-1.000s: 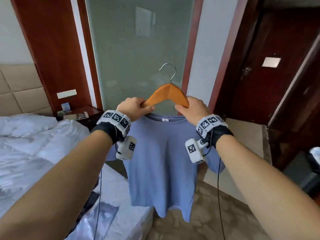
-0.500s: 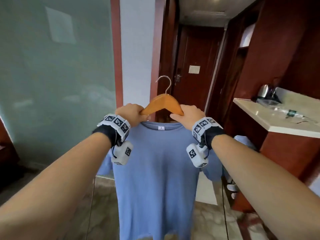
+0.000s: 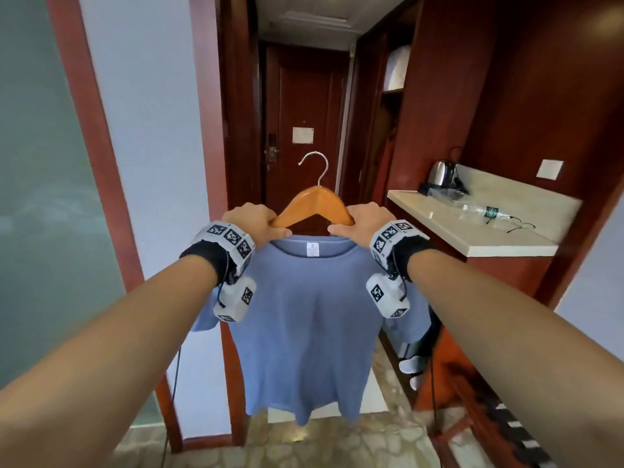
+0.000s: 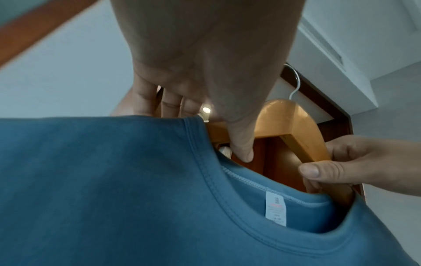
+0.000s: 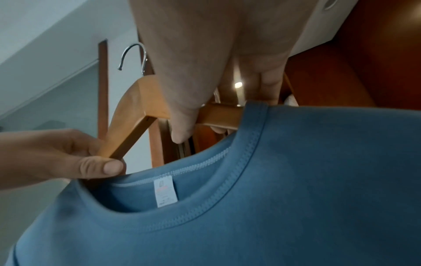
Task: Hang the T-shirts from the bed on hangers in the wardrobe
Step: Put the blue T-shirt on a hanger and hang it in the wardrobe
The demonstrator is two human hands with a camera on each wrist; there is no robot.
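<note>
Item: blue T-shirt (image 3: 304, 332), hanging at frame centre on wooden hanger (image 3: 312, 206). Left hand (image 3: 251, 222) and right hand (image 3: 363, 222) are curling round the hanger's two arms beside the collar. Risk: shoulders sliding off if the hanger is tilting. Beyond, right: bench (image 3: 472, 228) carrying kettle (image 3: 442, 173).

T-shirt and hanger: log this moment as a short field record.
item: blue T-shirt, hanging full length on a wooden hanger
hanger hook: metal, free, caught on nothing
left hand: grips the hanger's left arm at the collar
right hand: grips the hanger's right arm at the collar
setting: corridor, a dark wooden door ahead
right side: counter with a kettle
</note>
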